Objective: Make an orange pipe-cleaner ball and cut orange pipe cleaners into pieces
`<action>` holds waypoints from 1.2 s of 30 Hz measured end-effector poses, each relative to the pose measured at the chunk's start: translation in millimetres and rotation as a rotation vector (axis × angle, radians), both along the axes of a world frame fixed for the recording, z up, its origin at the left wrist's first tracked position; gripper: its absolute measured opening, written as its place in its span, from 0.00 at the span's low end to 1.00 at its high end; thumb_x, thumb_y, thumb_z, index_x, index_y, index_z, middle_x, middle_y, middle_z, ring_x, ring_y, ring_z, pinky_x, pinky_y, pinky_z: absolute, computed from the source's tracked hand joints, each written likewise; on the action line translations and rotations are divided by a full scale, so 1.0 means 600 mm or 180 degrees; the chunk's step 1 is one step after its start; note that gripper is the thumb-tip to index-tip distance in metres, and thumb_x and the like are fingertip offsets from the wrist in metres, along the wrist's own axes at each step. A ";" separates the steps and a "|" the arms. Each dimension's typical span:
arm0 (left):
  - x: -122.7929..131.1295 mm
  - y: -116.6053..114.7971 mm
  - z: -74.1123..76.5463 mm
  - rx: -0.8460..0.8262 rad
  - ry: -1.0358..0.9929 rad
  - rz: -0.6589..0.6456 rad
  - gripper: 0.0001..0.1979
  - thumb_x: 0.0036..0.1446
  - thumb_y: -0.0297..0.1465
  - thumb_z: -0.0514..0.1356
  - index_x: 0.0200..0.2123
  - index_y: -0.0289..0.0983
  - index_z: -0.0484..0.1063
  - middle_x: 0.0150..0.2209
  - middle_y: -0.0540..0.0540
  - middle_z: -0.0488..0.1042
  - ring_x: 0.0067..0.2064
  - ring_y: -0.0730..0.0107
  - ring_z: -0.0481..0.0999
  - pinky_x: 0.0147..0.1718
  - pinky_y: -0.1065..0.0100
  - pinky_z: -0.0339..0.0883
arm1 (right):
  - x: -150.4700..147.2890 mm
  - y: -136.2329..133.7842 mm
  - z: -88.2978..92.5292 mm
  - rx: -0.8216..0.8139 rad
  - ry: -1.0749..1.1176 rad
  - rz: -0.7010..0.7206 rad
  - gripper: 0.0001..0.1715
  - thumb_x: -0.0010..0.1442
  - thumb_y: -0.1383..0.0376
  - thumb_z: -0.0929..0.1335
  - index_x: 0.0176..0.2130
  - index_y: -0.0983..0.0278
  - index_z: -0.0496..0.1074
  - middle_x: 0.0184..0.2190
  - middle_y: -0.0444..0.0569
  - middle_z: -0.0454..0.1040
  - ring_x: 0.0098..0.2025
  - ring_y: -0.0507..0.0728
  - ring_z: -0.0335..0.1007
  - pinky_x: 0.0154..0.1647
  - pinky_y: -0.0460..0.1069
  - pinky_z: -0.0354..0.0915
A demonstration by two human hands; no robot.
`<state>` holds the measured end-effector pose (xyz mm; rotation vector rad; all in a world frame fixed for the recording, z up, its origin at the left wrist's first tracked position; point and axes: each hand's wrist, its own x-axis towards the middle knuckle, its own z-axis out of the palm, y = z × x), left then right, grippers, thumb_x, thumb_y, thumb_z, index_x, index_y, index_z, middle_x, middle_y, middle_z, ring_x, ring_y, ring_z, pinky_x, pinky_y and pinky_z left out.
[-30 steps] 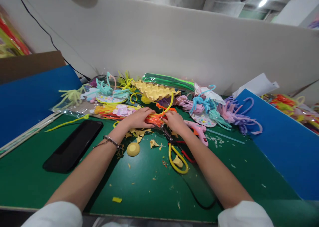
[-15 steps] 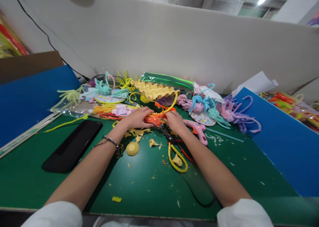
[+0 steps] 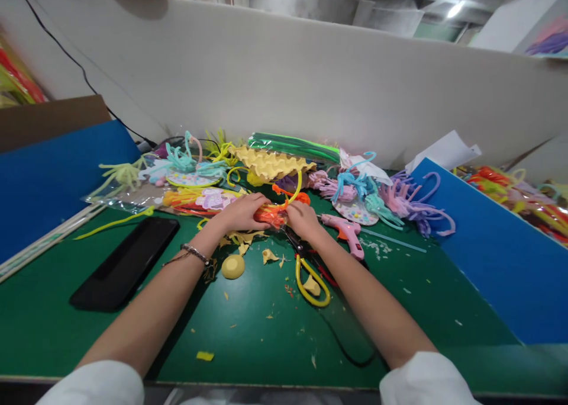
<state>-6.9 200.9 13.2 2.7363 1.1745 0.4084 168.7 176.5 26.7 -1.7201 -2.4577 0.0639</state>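
Observation:
Both my hands meet over a clear bag of orange pipe cleaners (image 3: 271,215) lying on the green table (image 3: 248,328). My left hand (image 3: 242,211) is closed on the bag's left part, fingers curled over it. My right hand (image 3: 302,218) grips the bag's right end, where orange and yellow stems (image 3: 293,193) curl up out of it. Yellow-handled scissors (image 3: 310,275) lie just under my right wrist. A yellow foam dome (image 3: 233,266) rests below my left hand among yellow scraps.
A black phone (image 3: 126,262) lies at the left. A pink glue gun (image 3: 348,234) sits right of my right hand. Piles of coloured pipe-cleaner crafts (image 3: 381,198) and a yellow egg tray (image 3: 268,162) line the back wall. Blue boards (image 3: 497,257) flank both sides.
My hands have stayed on the orange bag, closing slightly toward each other. The view has shifted a little as my head moved.

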 end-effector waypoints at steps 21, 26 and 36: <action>-0.003 0.001 0.002 -0.0098 -0.0135 0.0060 0.27 0.46 0.41 0.57 0.47 0.32 0.61 0.45 0.38 0.67 0.46 0.57 0.67 0.44 0.62 0.61 | 0.033 0.031 0.031 0.0124 0.0613 0.0330 0.14 0.51 0.76 0.61 0.35 0.68 0.73 0.35 0.52 0.75 0.37 0.54 0.69 0.36 0.44 0.58; -0.002 -0.001 0.004 -0.0102 -0.0093 0.0056 0.26 0.47 0.41 0.56 0.47 0.32 0.61 0.44 0.38 0.67 0.45 0.57 0.68 0.43 0.62 0.61 | 0.033 0.028 0.031 0.0033 0.0434 0.0345 0.14 0.53 0.73 0.62 0.38 0.65 0.73 0.37 0.49 0.75 0.38 0.53 0.69 0.37 0.43 0.59; 0.000 -0.003 0.003 -0.0115 0.0003 0.0032 0.26 0.48 0.41 0.55 0.47 0.32 0.61 0.45 0.39 0.66 0.46 0.58 0.67 0.45 0.62 0.60 | 0.018 0.014 -0.003 0.0089 -0.0053 0.0183 0.15 0.56 0.63 0.62 0.41 0.64 0.72 0.43 0.53 0.72 0.46 0.58 0.65 0.42 0.48 0.61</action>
